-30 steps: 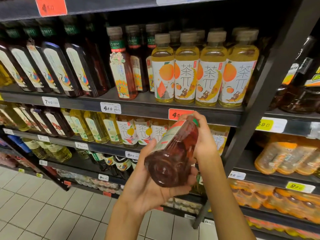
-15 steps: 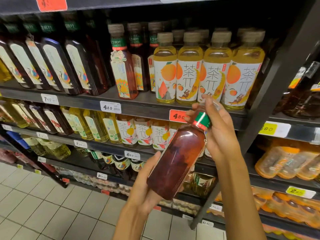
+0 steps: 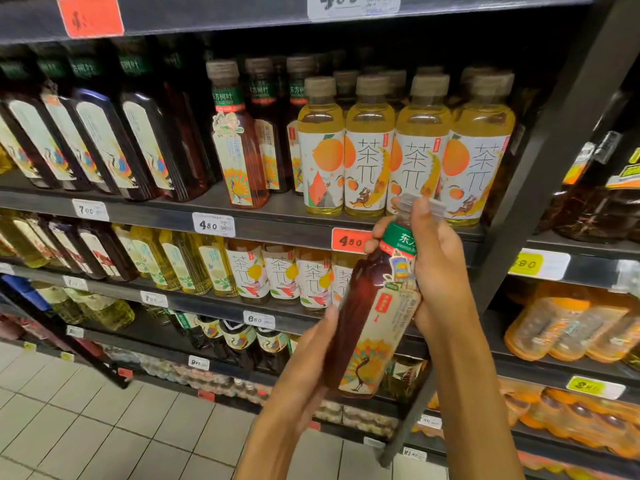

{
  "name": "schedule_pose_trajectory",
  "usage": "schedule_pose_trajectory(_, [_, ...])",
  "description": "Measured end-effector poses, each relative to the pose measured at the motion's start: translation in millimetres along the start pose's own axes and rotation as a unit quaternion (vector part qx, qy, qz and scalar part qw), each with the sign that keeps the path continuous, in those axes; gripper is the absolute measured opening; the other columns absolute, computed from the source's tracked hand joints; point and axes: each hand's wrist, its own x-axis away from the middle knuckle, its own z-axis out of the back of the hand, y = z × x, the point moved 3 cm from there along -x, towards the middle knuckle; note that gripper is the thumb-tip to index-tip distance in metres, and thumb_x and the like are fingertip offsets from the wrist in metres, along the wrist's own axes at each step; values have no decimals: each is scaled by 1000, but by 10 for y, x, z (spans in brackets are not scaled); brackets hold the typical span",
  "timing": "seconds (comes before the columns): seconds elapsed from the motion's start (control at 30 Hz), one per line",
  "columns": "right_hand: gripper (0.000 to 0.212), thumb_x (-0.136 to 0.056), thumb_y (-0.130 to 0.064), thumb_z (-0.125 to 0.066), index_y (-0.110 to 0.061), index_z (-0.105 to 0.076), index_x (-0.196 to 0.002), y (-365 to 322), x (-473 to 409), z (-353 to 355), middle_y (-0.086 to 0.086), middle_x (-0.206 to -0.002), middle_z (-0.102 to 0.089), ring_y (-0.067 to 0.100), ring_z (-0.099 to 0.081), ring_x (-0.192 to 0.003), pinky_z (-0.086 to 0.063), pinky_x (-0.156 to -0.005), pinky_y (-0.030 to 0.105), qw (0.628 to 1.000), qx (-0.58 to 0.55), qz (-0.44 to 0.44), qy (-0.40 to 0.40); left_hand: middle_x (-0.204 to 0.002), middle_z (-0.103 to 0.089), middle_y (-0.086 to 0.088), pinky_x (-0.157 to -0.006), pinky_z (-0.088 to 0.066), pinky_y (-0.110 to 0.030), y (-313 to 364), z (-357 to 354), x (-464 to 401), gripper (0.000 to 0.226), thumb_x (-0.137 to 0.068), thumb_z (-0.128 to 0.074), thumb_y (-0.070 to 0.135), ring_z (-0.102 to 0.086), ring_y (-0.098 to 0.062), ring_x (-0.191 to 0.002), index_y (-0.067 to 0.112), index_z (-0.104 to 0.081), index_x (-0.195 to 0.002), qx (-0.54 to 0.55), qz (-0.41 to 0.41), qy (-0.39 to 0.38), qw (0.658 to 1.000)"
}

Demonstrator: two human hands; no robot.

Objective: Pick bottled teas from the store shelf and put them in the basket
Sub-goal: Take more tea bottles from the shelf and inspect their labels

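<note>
I hold a reddish-brown tea bottle (image 3: 374, 317) with a green neck band and a peacock label nearly upright in front of the shelves. My right hand (image 3: 433, 265) grips its neck and upper body, fingers curled near the cap. My left hand (image 3: 304, 362) supports the lower left side with its palm and fingers against the bottle. Behind it, yellow orange-label tea bottles (image 3: 370, 147) stand in a row on the shelf, with another peacock-label bottle (image 3: 237, 143) to their left. No basket is in view.
Dark bottles (image 3: 104, 140) lean along the upper shelf's left part. Lower shelves (image 3: 214, 303) carry more yellow and dark bottles. A dark upright post (image 3: 540, 161) splits the shelving; orange drink packs (image 3: 568, 323) lie right of it. Tiled floor (image 3: 86, 427) spreads at the lower left.
The bottle has swung from pointing base-first at me to nearly upright with its label facing me. My right hand rose with the neck; my left hand shifted from under the base to its side.
</note>
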Motion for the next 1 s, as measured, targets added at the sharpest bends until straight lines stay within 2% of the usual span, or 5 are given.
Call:
schedule_pose_trajectory(0.27, [50, -83, -56, -50, -19, -61, -115, -19, 46, -62, 7, -95, -73, 21, -70, -88, -57, -77, 32, 998, -3, -28, -51, -94, -69, -23, -56, -58, -34, -23, -211, 151, 76, -75, -69, 59, -70, -32, -74, -4, -61, -118, 143, 56, -149, 977])
schedule_pose_trajectory(0.37, [54, -85, -56, -50, -13, -62, -115, 37, 86, -134, 14, -89, -70, 27, -69, -81, -56, -73, 36, 992, -69, -62, -85, -98, -69, -21, -68, -58, -35, -98, -220, 219, 71, -77, -67, 57, -69, -32, -82, -2, -63, -116, 152, 53, -194, 968])
schedule_pose_trajectory(0.5, [55, -83, -55, -54, -11, -59, -116, 35, 109, -124, 10, -80, -65, 23, -66, -70, -54, -64, 33, 990, -92, -58, -92, -109, -69, -20, -78, -56, -42, -88, -75, 197, 80, -50, -87, 56, -69, -33, -90, 7, -71, -111, 112, 35, -59, 991])
schedule_pose_trajectory(0.67, [53, -78, -55, -55, -13, -57, -110, 13, 128, -151, 7, -79, -68, 22, -68, -71, -56, -65, 33, 998, -19, 10, -58, -119, -68, -11, -80, -56, -29, 131, -65, 126, 62, -67, -62, 64, -65, -24, -110, 28, -68, -117, 36, -16, 6, 999])
schedule_pose_trajectory(1.0, [34, -81, -44, -58, -18, -57, -104, -76, 176, -213, -2, -80, -71, 13, -70, -83, -53, -76, 24, 984, 142, 89, -56, -88, -75, 2, -62, -55, -18, 256, -119, 146, 54, -65, -56, 79, -72, -11, -81, 32, -72, -88, -123, -216, 138, 959])
